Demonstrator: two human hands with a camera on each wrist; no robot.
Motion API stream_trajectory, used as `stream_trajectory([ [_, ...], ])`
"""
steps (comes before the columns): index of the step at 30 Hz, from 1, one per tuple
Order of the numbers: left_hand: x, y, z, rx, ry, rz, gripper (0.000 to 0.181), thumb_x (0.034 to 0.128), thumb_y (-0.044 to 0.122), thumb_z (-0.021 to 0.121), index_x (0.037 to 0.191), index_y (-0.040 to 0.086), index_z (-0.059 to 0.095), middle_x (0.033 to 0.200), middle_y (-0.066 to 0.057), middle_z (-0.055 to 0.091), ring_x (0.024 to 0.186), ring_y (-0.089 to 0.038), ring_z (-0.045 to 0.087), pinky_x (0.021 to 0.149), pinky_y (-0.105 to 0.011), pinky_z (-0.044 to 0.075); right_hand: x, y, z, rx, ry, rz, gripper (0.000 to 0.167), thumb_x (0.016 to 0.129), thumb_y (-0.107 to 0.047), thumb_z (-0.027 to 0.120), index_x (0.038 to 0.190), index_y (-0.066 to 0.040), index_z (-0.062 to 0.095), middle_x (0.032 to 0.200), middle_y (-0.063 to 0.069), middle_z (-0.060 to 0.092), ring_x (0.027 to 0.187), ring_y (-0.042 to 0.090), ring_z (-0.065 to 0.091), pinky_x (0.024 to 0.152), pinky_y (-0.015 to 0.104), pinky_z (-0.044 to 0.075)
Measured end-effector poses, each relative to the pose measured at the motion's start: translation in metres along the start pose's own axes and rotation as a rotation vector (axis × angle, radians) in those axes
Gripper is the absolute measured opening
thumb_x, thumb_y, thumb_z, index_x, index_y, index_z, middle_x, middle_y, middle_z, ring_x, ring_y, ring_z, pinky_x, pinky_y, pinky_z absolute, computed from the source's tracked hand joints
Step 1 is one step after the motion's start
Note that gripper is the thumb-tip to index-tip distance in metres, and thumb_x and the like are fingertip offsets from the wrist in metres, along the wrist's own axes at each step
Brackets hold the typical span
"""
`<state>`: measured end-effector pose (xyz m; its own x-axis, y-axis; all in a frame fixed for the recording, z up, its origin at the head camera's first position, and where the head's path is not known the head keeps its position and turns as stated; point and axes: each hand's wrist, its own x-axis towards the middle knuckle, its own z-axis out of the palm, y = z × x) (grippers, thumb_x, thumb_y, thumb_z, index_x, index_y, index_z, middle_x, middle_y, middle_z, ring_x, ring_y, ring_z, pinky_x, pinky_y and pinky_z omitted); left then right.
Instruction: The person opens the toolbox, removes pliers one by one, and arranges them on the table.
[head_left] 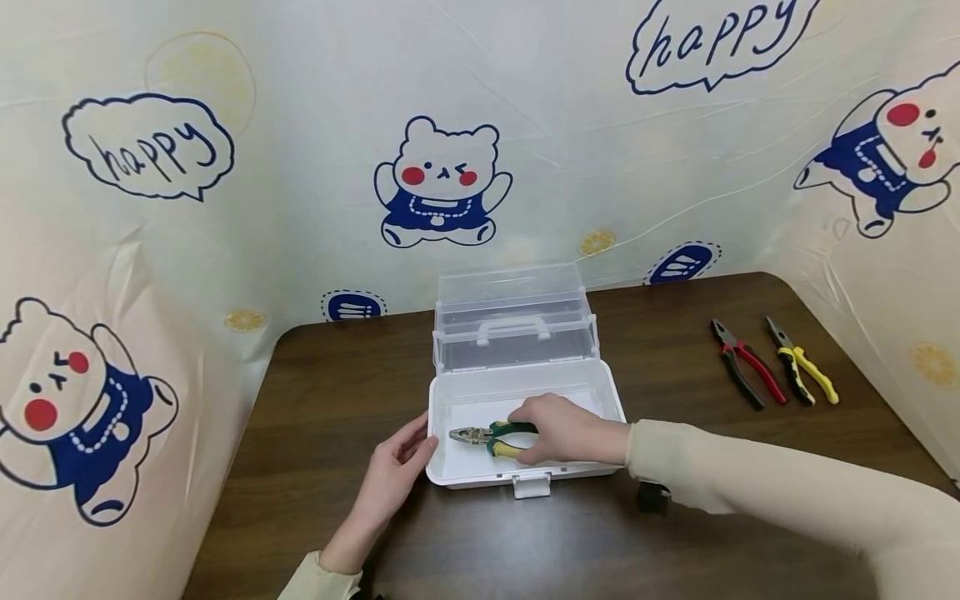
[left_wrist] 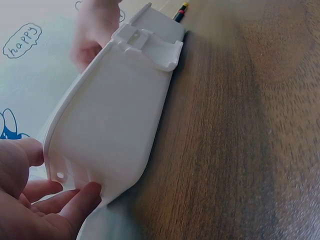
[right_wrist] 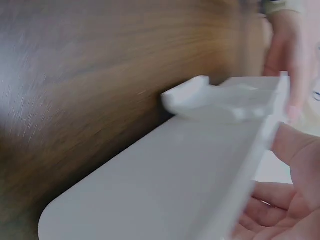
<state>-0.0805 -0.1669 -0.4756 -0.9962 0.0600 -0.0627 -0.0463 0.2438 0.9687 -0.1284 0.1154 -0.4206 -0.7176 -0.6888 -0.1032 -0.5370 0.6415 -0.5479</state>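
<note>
A white plastic toolbox [head_left: 525, 477] stands with its clear, tiered lid [head_left: 513, 292] raised at the back. My right hand [head_left: 566, 429] reaches inside and grips the spread handles of combination pliers [head_left: 472, 435] with green and yellow grips. The pliers' metal jaws point left, low over the box floor; whether they touch it I cannot tell. At the left end, my left hand [head_left: 393, 467] holds the box wall, thumb by the rim and fingers [left_wrist: 85, 200] against the outside. In the right wrist view the box's front wall [right_wrist: 165, 175] hides the pliers.
On the right of the brown wooden table [head_left: 315, 417] lie red-and-black pliers [head_left: 742, 358] and yellow-and-black long-nose pliers [head_left: 798, 358]. A white latch [head_left: 532, 486] hangs from the box's front. Behind the table hangs a printed cloth [head_left: 315, 150] with cartoon bears.
</note>
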Motion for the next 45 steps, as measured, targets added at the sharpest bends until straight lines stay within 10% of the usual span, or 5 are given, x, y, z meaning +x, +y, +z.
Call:
stream_trajectory([
  [16,0.0,-0.003,0.0,-0.005,-0.001,0.008,0.047,0.1005,0.007,0.069,0.146,0.001,0.059,0.136,-0.02,0.067,0.118,-0.022,0.067,0.089,-0.016,0.053,-0.064,0.0,-0.046,0.009,0.221,0.005,0.045,0.089,-0.022,0.082,0.128,-0.003,0.072,0.116,0.005,0.074,0.095,0.015,0.067,0.08,0.035,0.058],
  [32,0.0,-0.001,-0.002,0.025,-0.012,0.003,0.048,0.1017,0.012,0.069,0.147,0.001,0.058,0.138,-0.021,0.066,0.122,-0.028,0.066,0.089,-0.015,0.052,-0.136,0.072,-0.069,0.029,0.438,0.479,0.065,0.09,-0.044,0.081,0.135,0.001,0.067,0.115,0.021,0.073,0.09,0.028,0.069,0.067,0.035,0.055],
  [45,0.0,-0.002,-0.001,0.027,-0.021,-0.002,0.049,0.1021,0.015,0.069,0.148,0.003,0.058,0.139,-0.019,0.065,0.122,-0.026,0.065,0.09,-0.015,0.052,-0.152,0.159,-0.055,-0.008,0.419,0.728,0.073,0.094,-0.047,0.074,0.129,0.015,0.061,0.117,0.036,0.066,0.087,0.039,0.062,0.065,0.045,0.053],
])
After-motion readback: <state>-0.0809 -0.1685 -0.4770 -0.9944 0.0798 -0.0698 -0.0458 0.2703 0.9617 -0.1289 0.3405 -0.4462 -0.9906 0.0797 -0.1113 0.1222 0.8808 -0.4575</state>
